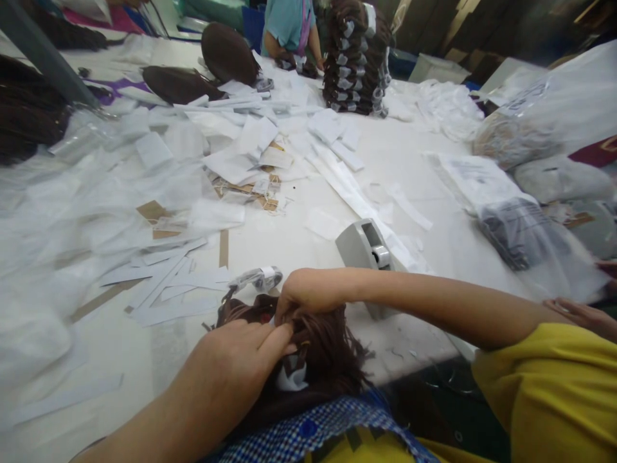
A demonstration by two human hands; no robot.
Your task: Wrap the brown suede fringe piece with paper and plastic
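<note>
- Hair bundle (332, 360), brown, lies at the near edge of the table (289, 247), its strands running toward us.
- Our left hand (241, 370) pinches its top; our right hand (308, 292), just beyond, is curled closed on the strands.

White table (289, 247), mostly covered. At my near edge a brown hair bundle (328, 354) lies on it. Just beyond stands a grey tape dispenser (366, 247), upright. To its left, loose white paper strips (168, 283) lie fanned flat. Further left is crumpled clear plastic film (72, 212). Centre: white sheets with cardboard scraps (250, 190) among them. Right side: filled plastic bags (520, 225). Far end: a tall stack of brown bundles (357, 58) and a brown hair mound (229, 54).
</note>
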